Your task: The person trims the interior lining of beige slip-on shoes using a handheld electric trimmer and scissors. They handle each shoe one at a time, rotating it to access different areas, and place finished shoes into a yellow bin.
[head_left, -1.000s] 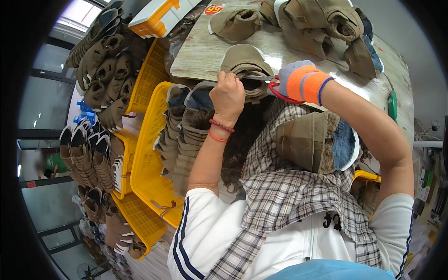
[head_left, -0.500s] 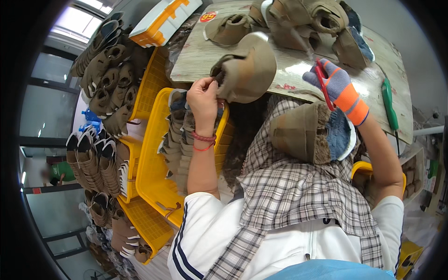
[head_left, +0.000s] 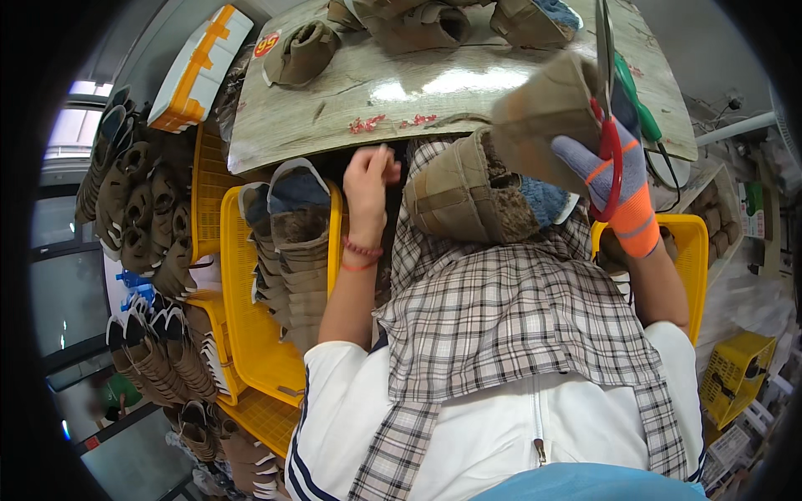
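Note:
My right hand (head_left: 614,175), in a grey and orange knit glove, is closed around red-handled scissors (head_left: 616,159), blades pointing up. A brown boot upper (head_left: 543,117), smeared by motion, is also in this hand, with the thumb against its lower edge. My bare left hand (head_left: 368,188) hovers by the table's front edge, fingers curled in, nothing visible in them. Between the hands, on my checked apron (head_left: 476,309), lie nested boot uppers (head_left: 455,188) with brown fleece and blue lining.
More uppers (head_left: 301,54) stand on the table (head_left: 334,108). A green corded tool (head_left: 643,108) lies at its right. Yellow baskets (head_left: 242,317) of stacked uppers stand at my left, another basket (head_left: 689,250) at my right. A white and orange box (head_left: 200,67) sits beyond the table's left corner.
The boot upper has passed from my left hand to my right side. My left hand has let go of it. The view has shifted, so the table and baskets appear moved.

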`<state>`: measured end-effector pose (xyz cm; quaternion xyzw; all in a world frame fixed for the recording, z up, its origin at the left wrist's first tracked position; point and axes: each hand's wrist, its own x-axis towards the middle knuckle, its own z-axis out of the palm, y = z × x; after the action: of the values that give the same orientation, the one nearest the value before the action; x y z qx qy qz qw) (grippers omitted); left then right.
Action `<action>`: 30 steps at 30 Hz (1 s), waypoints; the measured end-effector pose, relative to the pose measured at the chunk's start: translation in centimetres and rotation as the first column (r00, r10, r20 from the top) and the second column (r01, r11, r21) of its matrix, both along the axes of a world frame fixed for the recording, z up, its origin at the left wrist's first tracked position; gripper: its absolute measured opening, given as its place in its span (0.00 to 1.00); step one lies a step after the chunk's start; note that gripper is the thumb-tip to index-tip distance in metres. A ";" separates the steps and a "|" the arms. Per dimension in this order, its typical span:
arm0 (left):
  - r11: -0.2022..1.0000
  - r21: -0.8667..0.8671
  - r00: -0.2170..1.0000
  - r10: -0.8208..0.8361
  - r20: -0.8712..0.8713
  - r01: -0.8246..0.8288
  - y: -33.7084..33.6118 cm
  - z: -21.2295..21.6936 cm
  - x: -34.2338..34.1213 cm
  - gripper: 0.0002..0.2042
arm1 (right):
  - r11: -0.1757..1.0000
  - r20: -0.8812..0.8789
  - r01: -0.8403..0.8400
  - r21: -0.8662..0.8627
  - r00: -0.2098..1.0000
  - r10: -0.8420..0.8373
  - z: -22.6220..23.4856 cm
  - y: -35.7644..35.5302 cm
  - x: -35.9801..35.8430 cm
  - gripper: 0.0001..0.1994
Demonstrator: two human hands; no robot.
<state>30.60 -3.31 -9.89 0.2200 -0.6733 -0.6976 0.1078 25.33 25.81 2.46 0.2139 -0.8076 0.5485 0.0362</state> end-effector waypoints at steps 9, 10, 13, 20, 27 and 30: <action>0.484 0.832 0.945 -0.298 -0.133 0.270 2.9 -3.8 4.1 0.20 | 0.997 0.355 -0.063 -0.038 0.932 0.073 -9.0 -1.5 2.6 0.18; 0.483 0.833 0.949 -0.279 -0.146 0.270 3.0 -3.8 3.9 0.21 | 0.992 0.369 -0.090 -0.092 0.922 0.118 -8.7 -1.8 2.6 0.17; 0.407 0.853 0.935 -0.273 -0.229 0.327 3.1 -3.4 3.6 0.23 | 0.967 0.306 -0.238 -0.090 0.917 0.254 -8.7 -1.8 2.3 0.17; 0.428 0.875 0.933 -0.355 -0.065 0.224 3.1 -3.4 2.9 0.23 | 0.952 -0.146 -0.298 0.069 0.941 0.305 -19.4 -3.2 2.0 0.16; 0.516 0.816 0.903 -0.430 -0.019 0.263 2.5 -2.1 3.6 0.22 | 0.824 0.288 -0.244 -0.511 0.855 0.432 -19.4 -0.4 3.9 0.18; 0.657 0.602 0.764 -0.635 0.117 0.454 -0.2 -1.1 2.6 0.19 | 0.933 0.515 -0.212 -0.291 0.787 0.340 -15.1 0.1 1.3 0.17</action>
<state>33.18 -3.55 -11.03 0.1351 -0.4912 -0.8118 -0.2854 26.62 25.96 -12.65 0.1557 -0.6773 0.6709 -0.2587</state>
